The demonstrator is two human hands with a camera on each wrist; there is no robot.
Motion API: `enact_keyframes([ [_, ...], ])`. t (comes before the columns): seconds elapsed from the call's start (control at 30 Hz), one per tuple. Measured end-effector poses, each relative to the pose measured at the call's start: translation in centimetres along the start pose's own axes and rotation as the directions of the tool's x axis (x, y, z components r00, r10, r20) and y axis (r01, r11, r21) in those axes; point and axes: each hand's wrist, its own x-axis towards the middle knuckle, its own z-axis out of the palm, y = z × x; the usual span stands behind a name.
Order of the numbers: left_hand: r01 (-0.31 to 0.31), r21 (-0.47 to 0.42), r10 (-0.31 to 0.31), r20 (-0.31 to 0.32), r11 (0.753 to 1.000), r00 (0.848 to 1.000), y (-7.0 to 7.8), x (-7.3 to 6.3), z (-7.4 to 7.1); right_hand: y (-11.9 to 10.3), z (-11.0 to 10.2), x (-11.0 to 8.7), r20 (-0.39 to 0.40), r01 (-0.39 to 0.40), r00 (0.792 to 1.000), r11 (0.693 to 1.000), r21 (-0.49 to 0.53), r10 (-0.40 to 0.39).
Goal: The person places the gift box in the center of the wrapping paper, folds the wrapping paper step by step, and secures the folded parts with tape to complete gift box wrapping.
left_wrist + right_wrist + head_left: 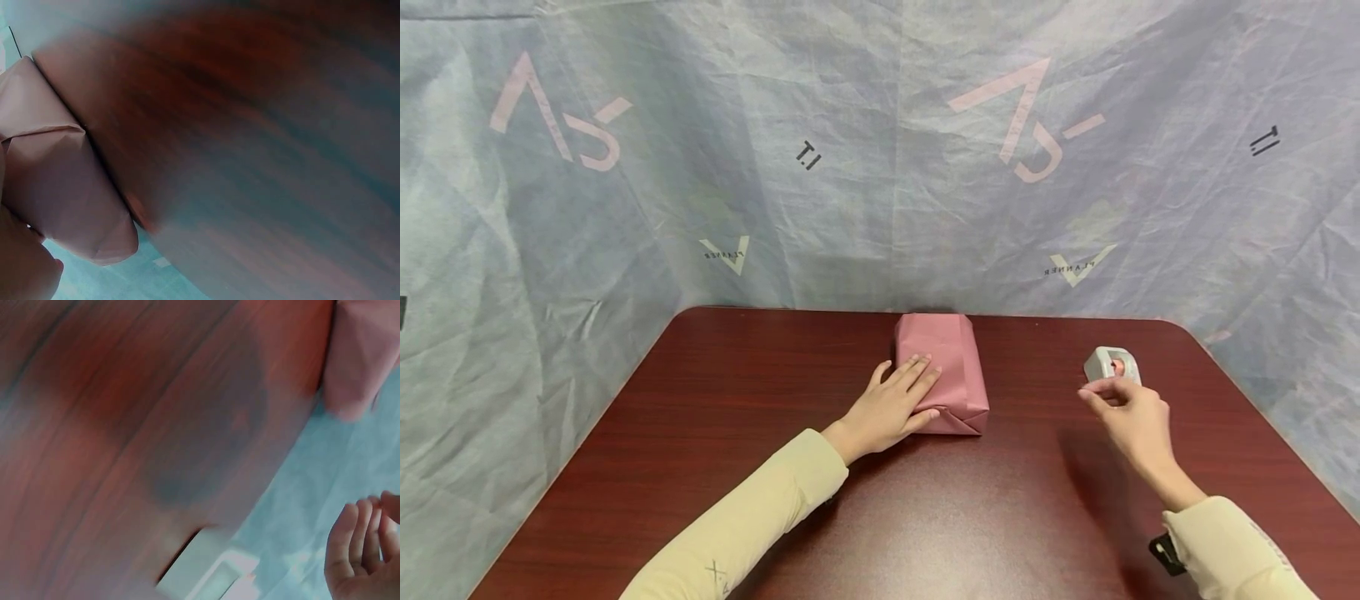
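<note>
A box-shaped package point(958, 354) wrapped in pink paper lies on the table, its folded end facing me. My left hand point(887, 408) rests on its left part, fingers stretched over the top and thumb along the near edge. In the left wrist view the package point(69, 181) shows paper folds above part of that hand. Off to the right, a white tape dispenser point(1097, 360) stands just beyond my right hand point(1131, 417). The right thumb and forefinger tips meet above the table; I cannot tell whether something thin is pinched there. The right wrist view shows its fingers point(340, 544) bent.
The dark red wooden table point(737, 375) has rounded far corners. Grey-blue printed cloth point(850, 208) hangs behind it and along both sides. A small dark device point(1167, 554) sits at my right sleeve's cuff.
</note>
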Motion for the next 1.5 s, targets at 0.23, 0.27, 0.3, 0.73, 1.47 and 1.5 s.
enact_keyframes([
  [0.23,0.002,-0.007,-0.002,0.005,1.0,1.0,0.1,0.0,0.0,-3.8,2.9,-0.7,0.125,0.069,0.987,0.974,0.216,-0.098],
  [0.27,0.002,-0.005,-0.002,0.007,1.0,1.0,0.1,0.0,0.0,-4.3,3.3,-0.8,0.14,0.067,0.985,0.97,0.232,-0.101],
  [0.3,0.005,-0.006,-0.005,0.013,1.0,1.0,0.2,0.0,-0.1,-4.7,3.6,-0.9,0.152,0.063,0.983,0.968,0.244,-0.102],
  [0.73,0.012,-0.016,-0.011,0.031,1.0,0.999,0.2,0.0,-0.2,-7.7,6.9,-1.6,0.233,-0.032,0.971,0.933,0.359,-0.056],
  [1.47,0.021,-0.021,-0.02,0.032,1.0,0.999,0.0,0.0,-0.2,-9.6,7.9,-2.3,0.331,-0.212,0.942,0.872,0.44,0.062],
  [1.5,0.022,-0.021,-0.022,0.034,1.0,0.999,0.0,0.0,-0.2,-9.7,8.0,-2.4,0.338,-0.226,0.939,0.867,0.444,0.071],
])
